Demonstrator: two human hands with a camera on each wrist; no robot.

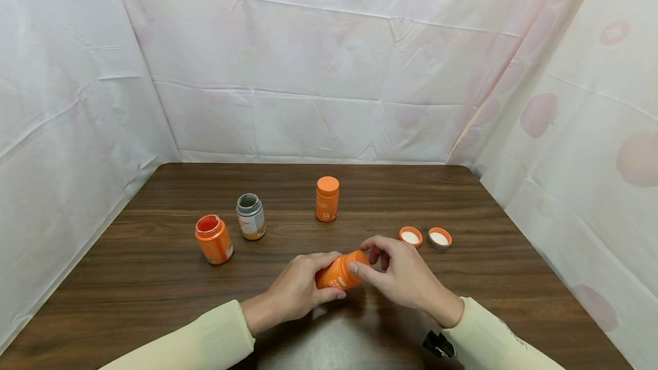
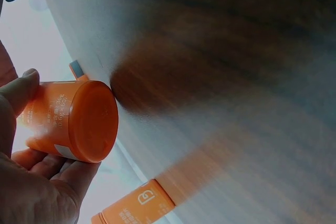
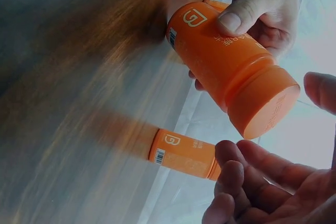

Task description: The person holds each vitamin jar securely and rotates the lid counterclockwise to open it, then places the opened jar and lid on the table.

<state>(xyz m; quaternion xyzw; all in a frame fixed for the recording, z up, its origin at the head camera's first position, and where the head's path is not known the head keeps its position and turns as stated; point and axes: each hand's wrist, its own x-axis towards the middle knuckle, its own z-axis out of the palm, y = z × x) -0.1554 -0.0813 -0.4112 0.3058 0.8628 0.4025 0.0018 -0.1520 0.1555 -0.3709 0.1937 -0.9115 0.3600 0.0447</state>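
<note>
Holding orange bottle, left grip, lettering partly hidden

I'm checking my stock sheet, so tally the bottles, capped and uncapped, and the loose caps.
Capped: 2 (held bottle, rear bottle)
Uncapped: 2 (open orange bottle, open grey bottle)
Loose: 2 (orange cap, grey-sided cap)
Total: 6

creased white sheeting, 3 sides | faded red prints | brown wood-grain tabletop
</note>
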